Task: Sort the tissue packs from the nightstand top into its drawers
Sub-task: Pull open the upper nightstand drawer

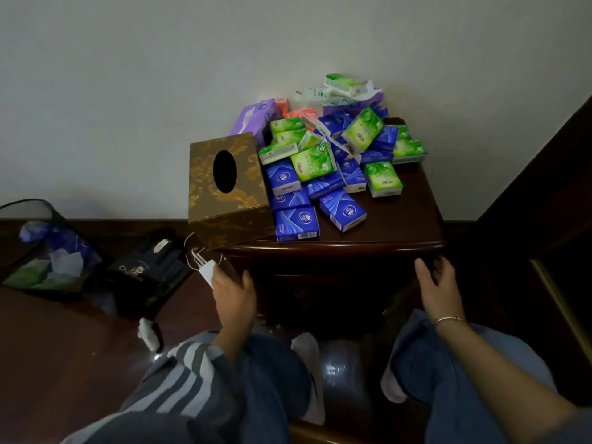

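Blue, green tissue packs (333, 168); gold-patterned box (226, 187)

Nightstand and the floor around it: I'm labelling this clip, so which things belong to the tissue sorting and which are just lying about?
Job: tissue packs, nightstand, left hand, right hand.
Lying about: gold tissue box, bin, black bag.

Above both grips, the tissue packs (333, 168) crowded the nightstand (400, 225) top, a tissue box (229, 190) blocking its left corner. Between left grip (232, 291) and right grip (437, 285), the dark drawer front lay unobstructed.
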